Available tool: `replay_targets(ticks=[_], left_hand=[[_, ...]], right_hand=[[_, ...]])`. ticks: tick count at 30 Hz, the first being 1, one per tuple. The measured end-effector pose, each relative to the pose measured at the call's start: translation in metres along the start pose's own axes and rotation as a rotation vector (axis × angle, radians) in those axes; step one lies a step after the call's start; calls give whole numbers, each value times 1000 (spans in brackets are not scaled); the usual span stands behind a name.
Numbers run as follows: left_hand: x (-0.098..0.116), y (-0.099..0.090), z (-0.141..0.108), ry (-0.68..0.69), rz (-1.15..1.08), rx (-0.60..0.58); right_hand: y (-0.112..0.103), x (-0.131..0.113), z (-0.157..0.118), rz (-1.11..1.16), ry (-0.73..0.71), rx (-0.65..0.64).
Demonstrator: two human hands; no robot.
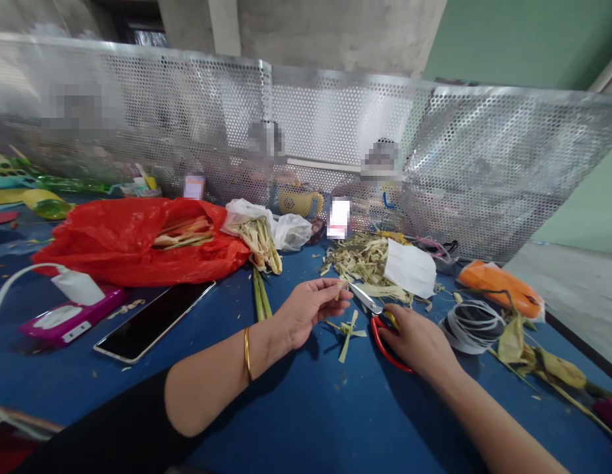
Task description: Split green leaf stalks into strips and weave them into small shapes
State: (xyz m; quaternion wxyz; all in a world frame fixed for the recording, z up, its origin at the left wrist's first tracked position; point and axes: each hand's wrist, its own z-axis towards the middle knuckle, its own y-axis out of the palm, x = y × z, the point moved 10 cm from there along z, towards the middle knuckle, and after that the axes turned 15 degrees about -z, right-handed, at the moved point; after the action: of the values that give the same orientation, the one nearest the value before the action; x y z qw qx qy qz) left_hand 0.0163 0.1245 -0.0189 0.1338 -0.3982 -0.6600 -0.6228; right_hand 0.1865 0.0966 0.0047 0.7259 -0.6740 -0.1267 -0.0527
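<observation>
The people behind the perforated metal screen (335, 125) are mostly hidden by it. The right hand (418, 342) is wrapped around the red-handled scissors (377, 316), covering most of the handles — the blades sit slightly apart, right at the thin leaf strip (341, 287) pinched in the left hand (310, 309). A small folded leaf piece (349, 331) lies on the blue table (306, 408) between both hands, dry shreds (362, 260) heaped just behind.
</observation>
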Motion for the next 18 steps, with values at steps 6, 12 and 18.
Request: replay_targets(ticks=[6,12,18], left_hand=[[0,17,-13,46,56,-56],[3,32,-26,179,194,-90],[-6,47,-36,238,228,-113]], right_hand=[[-7,-9,-4,-21,-81,71],[-40,-13,-16,526,-121,287],[-25,-42,-22,1338,-90,46]])
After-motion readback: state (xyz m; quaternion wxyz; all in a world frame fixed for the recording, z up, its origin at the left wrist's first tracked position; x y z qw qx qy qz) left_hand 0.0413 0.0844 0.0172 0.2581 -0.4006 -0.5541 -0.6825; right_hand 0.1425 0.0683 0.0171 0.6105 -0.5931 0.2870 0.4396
